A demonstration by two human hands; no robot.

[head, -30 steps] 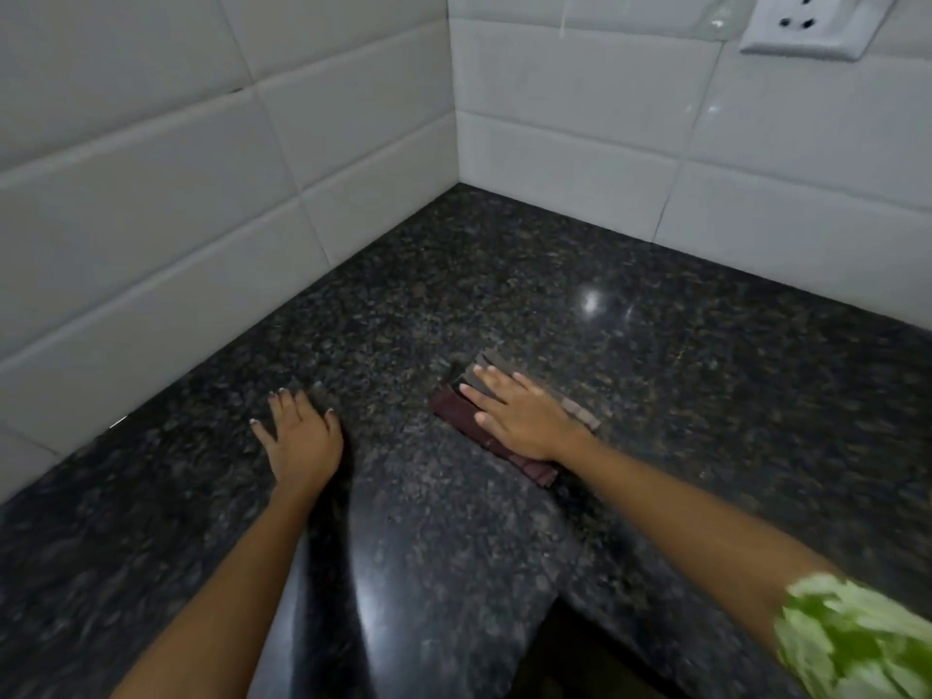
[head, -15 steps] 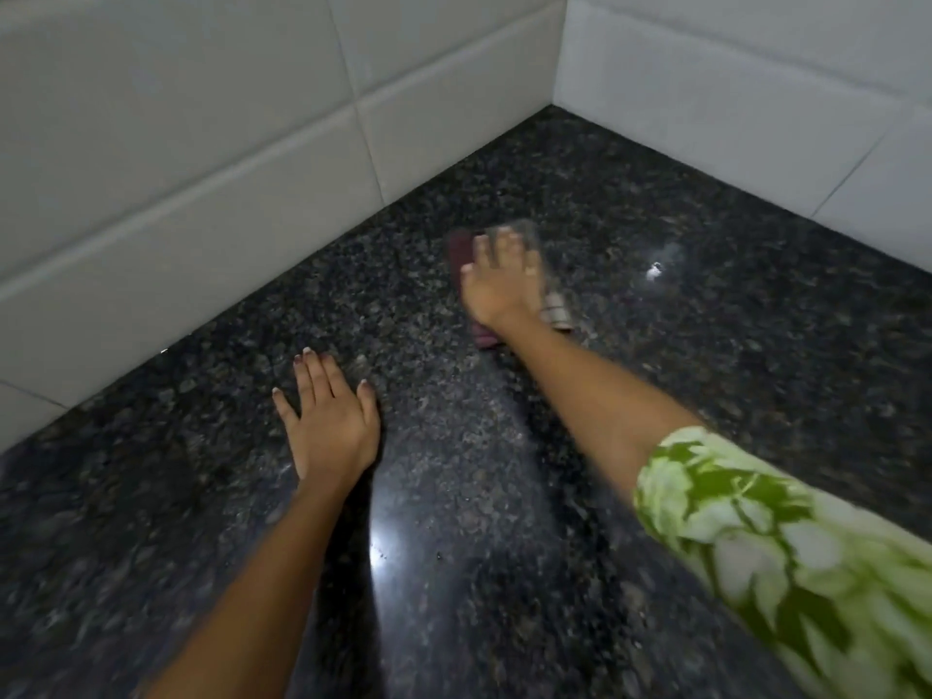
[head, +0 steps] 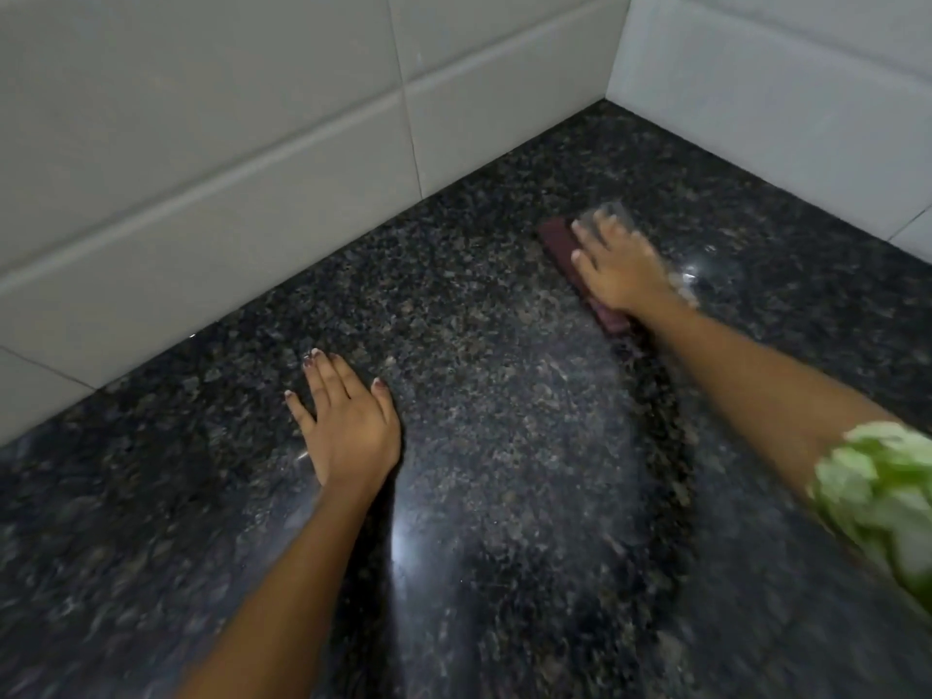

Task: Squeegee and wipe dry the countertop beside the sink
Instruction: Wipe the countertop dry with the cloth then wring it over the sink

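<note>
The right hand (head: 618,274) pressed flat, grip spread, on the cloth (head: 560,239); the left hand (head: 348,426) lay spread on the tabletop (head: 504,471). Wiping looked underway, the corner beyond the grip seemingly left.

Two tiled walls are seen meeting in a corner at upper right. The left wall (head: 212,158) is clad in large pale grey-white tiles (head: 151,83), laid in long courses and parted by thin grout lines (head: 409,128). The right wall (head: 787,93) is faced with like tiles of a slightly bluer cast. A green-and-white patterned sleeve (head: 887,502) is seen at the right edge, blurred, so its pattern cannot be made out.
</note>
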